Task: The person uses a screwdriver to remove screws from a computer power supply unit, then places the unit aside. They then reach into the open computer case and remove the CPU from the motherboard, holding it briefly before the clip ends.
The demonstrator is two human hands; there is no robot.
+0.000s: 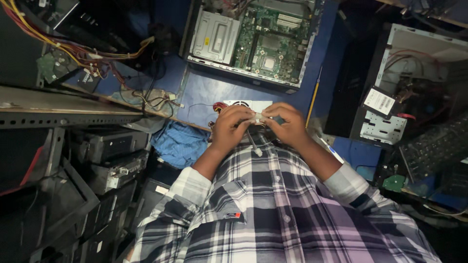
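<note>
Both hands pinched on a small pale connector, close in front of the chest.
Left hand (231, 127) and right hand (287, 124) meet fingertip to fingertip, fingers curled shut on the connector (258, 117), wrists bent inward. A grey cable (253, 142) hangs below them. Power supply unit (242, 104) sits just beyond the knuckles; open desktop case (253, 41) farther out.

Computer repair workshop: opened desktop case (253, 41) with bare motherboard (270, 44) on blue tabletop (209, 90), stacked computer cases (105, 156), loose wiring (73, 48).
</note>
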